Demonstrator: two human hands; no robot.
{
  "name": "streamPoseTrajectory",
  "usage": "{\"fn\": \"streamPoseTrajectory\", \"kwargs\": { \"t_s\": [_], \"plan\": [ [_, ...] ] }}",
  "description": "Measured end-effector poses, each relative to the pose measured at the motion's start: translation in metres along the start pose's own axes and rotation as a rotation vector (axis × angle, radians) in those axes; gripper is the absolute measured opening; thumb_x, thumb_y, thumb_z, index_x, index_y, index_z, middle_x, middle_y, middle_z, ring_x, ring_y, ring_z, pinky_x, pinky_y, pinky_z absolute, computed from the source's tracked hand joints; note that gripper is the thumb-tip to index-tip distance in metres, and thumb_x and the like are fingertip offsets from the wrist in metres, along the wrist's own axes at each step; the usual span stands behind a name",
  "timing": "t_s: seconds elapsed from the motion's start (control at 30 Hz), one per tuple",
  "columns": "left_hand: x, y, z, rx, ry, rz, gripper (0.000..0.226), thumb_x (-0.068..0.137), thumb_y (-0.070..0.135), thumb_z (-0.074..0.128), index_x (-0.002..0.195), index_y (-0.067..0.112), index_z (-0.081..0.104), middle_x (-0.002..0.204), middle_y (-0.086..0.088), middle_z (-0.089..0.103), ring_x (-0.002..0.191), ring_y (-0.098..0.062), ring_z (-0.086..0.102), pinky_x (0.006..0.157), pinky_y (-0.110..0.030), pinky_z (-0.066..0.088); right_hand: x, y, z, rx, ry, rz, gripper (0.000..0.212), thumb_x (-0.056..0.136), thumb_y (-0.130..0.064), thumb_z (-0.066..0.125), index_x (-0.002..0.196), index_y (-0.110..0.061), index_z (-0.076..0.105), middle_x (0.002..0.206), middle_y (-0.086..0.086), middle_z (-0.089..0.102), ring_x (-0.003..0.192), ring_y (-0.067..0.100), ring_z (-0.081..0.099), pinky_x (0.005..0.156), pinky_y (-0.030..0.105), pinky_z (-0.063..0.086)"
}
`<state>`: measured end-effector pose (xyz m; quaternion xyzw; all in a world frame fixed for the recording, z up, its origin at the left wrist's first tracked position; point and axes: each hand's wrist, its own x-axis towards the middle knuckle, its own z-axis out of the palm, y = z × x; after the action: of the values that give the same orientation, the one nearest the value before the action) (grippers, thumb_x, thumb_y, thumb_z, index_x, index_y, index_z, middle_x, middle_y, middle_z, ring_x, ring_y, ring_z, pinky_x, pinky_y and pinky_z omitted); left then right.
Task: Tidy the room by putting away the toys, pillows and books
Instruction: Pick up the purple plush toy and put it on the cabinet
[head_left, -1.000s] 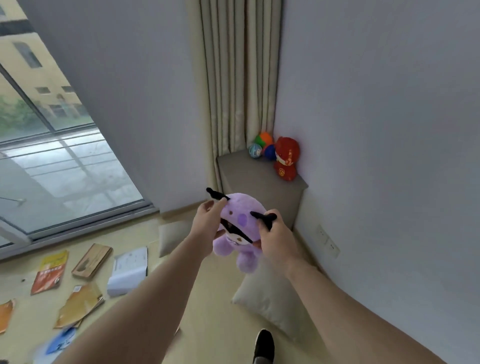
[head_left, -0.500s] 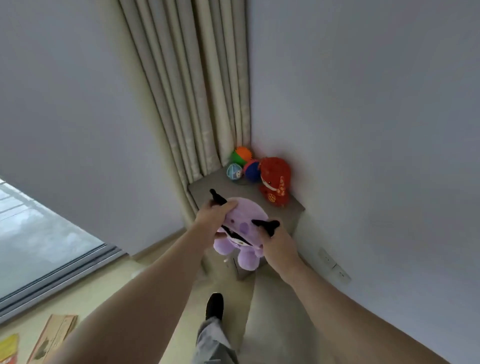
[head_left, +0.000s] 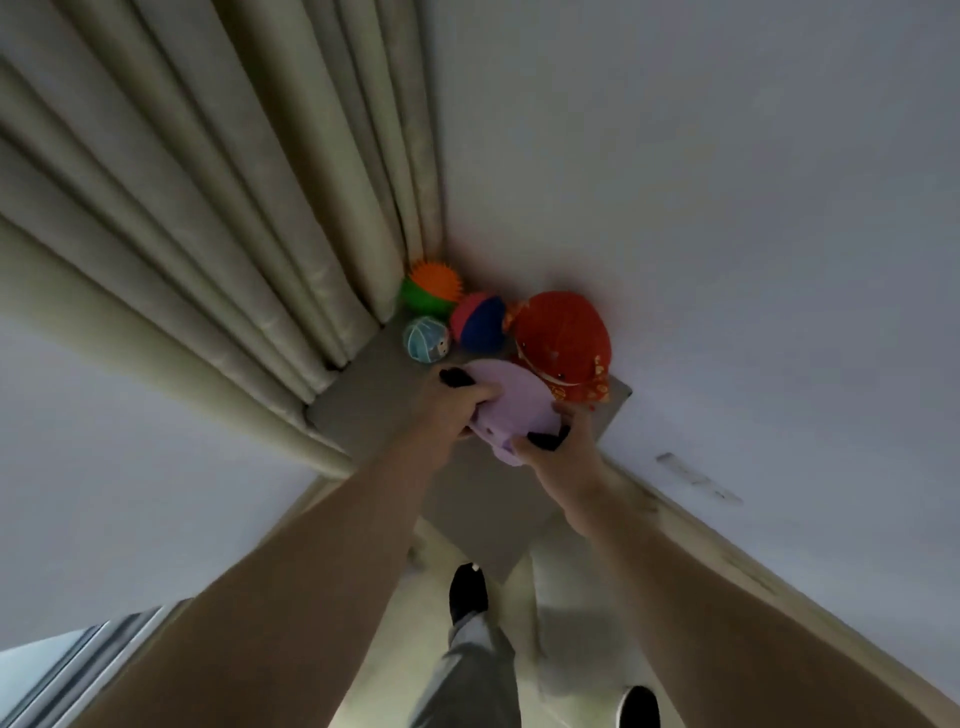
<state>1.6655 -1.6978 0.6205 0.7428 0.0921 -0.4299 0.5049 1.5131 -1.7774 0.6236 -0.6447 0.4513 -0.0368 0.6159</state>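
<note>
A pale wall (head_left: 727, 182) fills the right side and a cream pleated curtain (head_left: 208, 208) hangs on the left; the two meet in a corner. A low grey worktop (head_left: 374, 395) is pushed into that corner.

Above the worktop's right part is the purple plush toy (head_left: 514, 400), back upward, held between both hands. Its far edge is against the red plush toy (head_left: 563, 343), which sits on the worktop by the wall. I cannot tell whether the purple toy rests on the worktop. The red toy has gold markings on its trim, too blurred to read.

The left hand (head_left: 452, 410) has its fingers curled over the purple toy's far-left side, just by one black ear (head_left: 454, 376). The right hand (head_left: 558, 447) clasps the toy's near-right side, thumb and fingers wrapped about the other black ear (head_left: 545, 440).

Three balls sit close together in the corner behind the toys: an orange-and-green spiky ball (head_left: 431, 288), a pink-and-navy ball (head_left: 478, 322) touching the red toy, and a light blue ball (head_left: 425, 339).

Below, a black shoe (head_left: 467, 592) stands on the floor beside the worktop, and a wall socket (head_left: 696, 478) is set low on the wall.
</note>
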Motion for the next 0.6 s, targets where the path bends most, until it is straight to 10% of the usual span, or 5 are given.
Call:
{"fn": "streamPoseTrajectory", "kwargs": {
  "t_s": [0.43, 0.6],
  "plan": [
    [0.063, -0.004, 0.009, 0.263, -0.123, 0.035, 0.069, 0.087, 0.013, 0.078, 0.146, 0.008, 0.044, 0.136, -0.012, 0.059, 0.121, -0.031, 0.06, 0.102, -0.048, 0.053, 0.053, 0.016, 0.026, -0.072, 0.102, 0.059, 0.07, 0.083, -0.005, 0.079, 0.141, -0.009, 0.04, 0.123, 0.003, 0.056, 0.092, -0.004, 0.056, 0.063, 0.003, 0.047],
    [0.063, -0.005, 0.019, 0.341, -0.099, 0.122, 0.066, 0.092, 0.016, 0.073, 0.149, 0.005, 0.041, 0.137, -0.008, 0.055, 0.118, -0.02, 0.054, 0.093, -0.029, 0.047, 0.057, 0.013, 0.026, -0.08, 0.107, 0.079, 0.07, 0.085, -0.008, 0.078, 0.143, -0.011, 0.04, 0.124, -0.002, 0.056, 0.103, 0.012, 0.058, 0.067, 0.008, 0.045]
  ]
}}
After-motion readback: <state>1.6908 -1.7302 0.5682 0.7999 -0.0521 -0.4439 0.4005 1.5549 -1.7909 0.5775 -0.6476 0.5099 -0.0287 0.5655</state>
